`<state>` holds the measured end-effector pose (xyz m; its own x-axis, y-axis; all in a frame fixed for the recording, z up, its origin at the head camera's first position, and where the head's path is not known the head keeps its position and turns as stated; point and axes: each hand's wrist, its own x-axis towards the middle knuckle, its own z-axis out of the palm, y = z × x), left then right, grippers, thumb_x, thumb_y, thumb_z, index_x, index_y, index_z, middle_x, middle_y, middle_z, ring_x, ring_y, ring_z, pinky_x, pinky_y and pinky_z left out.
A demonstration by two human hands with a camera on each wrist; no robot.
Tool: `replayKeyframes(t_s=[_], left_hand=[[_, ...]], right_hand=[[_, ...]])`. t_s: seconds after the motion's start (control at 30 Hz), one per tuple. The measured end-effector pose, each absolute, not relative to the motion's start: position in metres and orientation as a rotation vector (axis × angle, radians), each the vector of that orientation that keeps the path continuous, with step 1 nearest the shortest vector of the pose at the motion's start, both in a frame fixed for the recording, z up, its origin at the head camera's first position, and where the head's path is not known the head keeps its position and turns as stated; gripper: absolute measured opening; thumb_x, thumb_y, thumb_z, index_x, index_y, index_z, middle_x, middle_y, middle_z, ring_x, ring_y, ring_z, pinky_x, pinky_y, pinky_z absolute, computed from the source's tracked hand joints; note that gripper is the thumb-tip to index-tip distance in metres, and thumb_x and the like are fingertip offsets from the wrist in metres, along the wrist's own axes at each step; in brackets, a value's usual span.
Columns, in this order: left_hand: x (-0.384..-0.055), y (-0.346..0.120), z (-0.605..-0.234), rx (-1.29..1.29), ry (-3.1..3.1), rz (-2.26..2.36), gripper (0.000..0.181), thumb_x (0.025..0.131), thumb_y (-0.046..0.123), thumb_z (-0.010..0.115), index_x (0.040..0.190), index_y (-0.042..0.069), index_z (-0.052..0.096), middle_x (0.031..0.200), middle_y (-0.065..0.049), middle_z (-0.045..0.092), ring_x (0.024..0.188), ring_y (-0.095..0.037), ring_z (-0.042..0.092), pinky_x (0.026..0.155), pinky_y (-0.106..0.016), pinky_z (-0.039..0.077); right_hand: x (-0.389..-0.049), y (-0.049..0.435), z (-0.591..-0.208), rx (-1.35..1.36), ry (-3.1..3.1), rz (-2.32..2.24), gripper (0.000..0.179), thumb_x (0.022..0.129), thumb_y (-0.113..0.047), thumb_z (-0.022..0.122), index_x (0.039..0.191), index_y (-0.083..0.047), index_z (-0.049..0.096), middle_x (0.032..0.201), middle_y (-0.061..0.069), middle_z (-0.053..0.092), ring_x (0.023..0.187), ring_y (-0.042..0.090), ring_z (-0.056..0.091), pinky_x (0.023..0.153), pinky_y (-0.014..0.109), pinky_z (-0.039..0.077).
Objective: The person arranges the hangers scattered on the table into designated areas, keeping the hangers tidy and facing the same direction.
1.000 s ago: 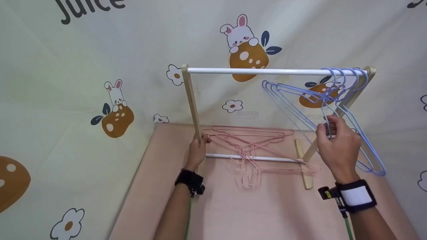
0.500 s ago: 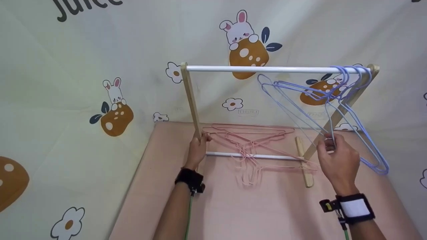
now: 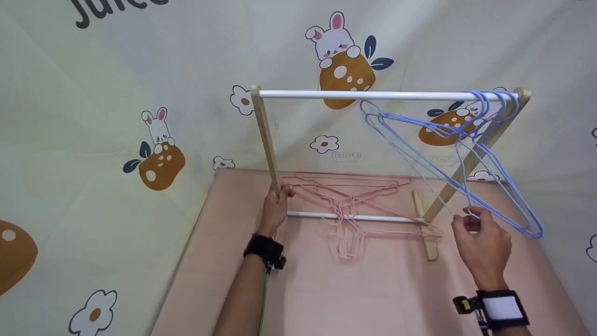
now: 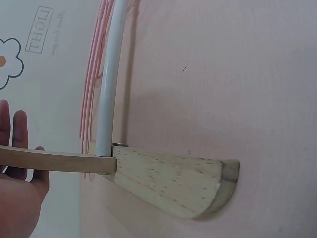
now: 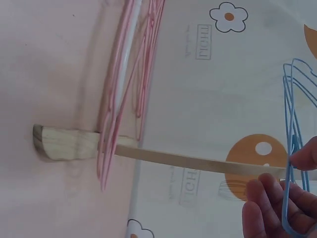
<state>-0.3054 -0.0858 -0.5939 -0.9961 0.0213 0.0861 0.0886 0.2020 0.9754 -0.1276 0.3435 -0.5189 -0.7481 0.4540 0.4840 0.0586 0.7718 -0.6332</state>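
Head view: blue hangers (image 3: 459, 134) hang from the right end of the rack (image 3: 345, 95), where the right hand (image 3: 487, 247) pinches one low down between thumb and fingers; the left hand (image 3: 274, 210) loosely holds the rack's left post (image 3: 267, 140), and pink hangers (image 3: 346, 204) lie across its bottom bar (image 3: 382, 218). The left wrist view reveals more of the rack's left foot (image 4: 168, 178); the right wrist view, the right hand's fingertips (image 5: 270, 188).

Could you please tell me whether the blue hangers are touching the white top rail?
Touching: the head view shows the blue hangers hooked over the white top rail, their bodies hanging below it.
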Motion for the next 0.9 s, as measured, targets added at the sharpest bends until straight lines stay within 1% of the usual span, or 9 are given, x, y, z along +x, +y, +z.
replayKeyframes(t_s=[0.13,0.23,0.3,0.37,0.4,0.47,0.63,0.77,0.9], left_hand=[[-0.307,-0.086,-0.594,-0.137,-2.398,-1.932,0.026,0.121,0.026,0.048,0.117,0.005,0.064,0.117,-0.019,0.074,0.119,-0.03,0.068,0.108,-0.054,0.047],[-0.308,-0.086,-0.594,-0.133,-2.401,-1.915,0.026,0.121,0.026,0.049,0.117,0.005,0.064,0.113,-0.014,0.075,0.118,-0.029,0.068,0.106,-0.053,0.048],[-0.308,-0.086,-0.594,-0.116,-2.4,-1.914,0.024,0.12,0.024,0.049,0.117,0.006,0.063,0.111,-0.011,0.075,0.117,-0.03,0.068,0.105,-0.053,0.048],[-0.308,-0.086,-0.594,-0.088,-2.405,-1.916,0.024,0.12,0.025,0.049,0.116,0.006,0.064,0.111,-0.01,0.076,0.117,-0.03,0.068,0.105,-0.053,0.047],[-0.308,-0.086,-0.594,-0.074,-2.408,-1.917,0.025,0.12,0.025,0.049,0.116,0.006,0.065,0.111,-0.01,0.076,0.118,-0.03,0.068,0.106,-0.054,0.047],[-0.307,-0.086,-0.594,-0.061,-2.407,-1.923,0.028,0.12,0.025,0.049,0.114,0.006,0.067,0.112,-0.01,0.076,0.119,-0.03,0.068,0.108,-0.055,0.046],[-0.306,-0.087,-0.595,-0.079,-2.405,-1.924,0.031,0.121,0.026,0.048,0.113,0.004,0.069,0.116,-0.012,0.075,0.123,-0.032,0.067,0.112,-0.059,0.044],[-0.304,-0.088,-0.597,-0.089,-2.398,-1.921,0.03,0.12,0.029,0.049,0.12,0.004,0.066,0.12,-0.012,0.075,0.126,-0.029,0.066,0.11,-0.055,0.046],[-0.3,-0.087,-0.603,-0.074,-2.404,-1.878,0.029,0.119,0.027,0.053,0.131,0.002,0.061,0.111,-0.014,0.07,0.102,-0.026,0.063,0.088,-0.046,0.049]], right_hand=[[-0.124,0.347,-0.531,-0.424,-2.307,0.847,0.035,0.1,-0.021,0.076,0.124,0.004,0.074,0.099,0.024,0.079,0.087,0.043,0.077,0.07,0.014,0.036],[-0.122,0.348,-0.538,-0.463,-2.3,0.878,0.032,0.099,-0.022,0.077,0.12,0.002,0.076,0.099,0.023,0.08,0.079,0.011,0.074,0.071,0.018,0.039],[-0.122,0.349,-0.543,-0.487,-2.299,0.91,0.031,0.098,-0.023,0.078,0.117,0.001,0.076,0.1,0.023,0.08,0.075,-0.01,0.062,0.071,0.019,0.04],[-0.124,0.351,-0.547,-0.524,-2.309,0.954,0.031,0.099,-0.026,0.077,0.117,0.0,0.075,0.102,0.023,0.08,0.074,-0.025,0.049,0.071,0.019,0.042],[-0.126,0.352,-0.55,-0.545,-2.315,0.983,0.032,0.099,-0.027,0.077,0.118,-0.001,0.075,0.104,0.023,0.08,0.074,-0.027,0.048,0.071,0.019,0.042],[-0.13,0.355,-0.554,-0.593,-2.326,1.034,0.034,0.1,-0.029,0.077,0.12,-0.002,0.074,0.106,0.021,0.081,0.074,-0.026,0.05,0.071,0.017,0.042],[-0.146,0.361,-0.566,-0.654,-2.328,1.115,0.039,0.1,-0.033,0.078,0.123,-0.003,0.073,0.101,0.012,0.081,0.073,-0.02,0.056,0.077,0.025,0.044],[-0.159,0.361,-0.574,-0.647,-2.325,1.166,0.039,0.101,-0.033,0.078,0.124,-0.003,0.072,0.104,0.008,0.081,0.08,-0.016,0.059,0.082,0.025,0.043],[-0.17,0.358,-0.579,-0.625,-2.323,1.215,0.04,0.101,-0.032,0.078,0.128,-0.003,0.071,0.117,0.013,0.079,0.094,-0.003,0.066,0.09,0.028,0.042]])
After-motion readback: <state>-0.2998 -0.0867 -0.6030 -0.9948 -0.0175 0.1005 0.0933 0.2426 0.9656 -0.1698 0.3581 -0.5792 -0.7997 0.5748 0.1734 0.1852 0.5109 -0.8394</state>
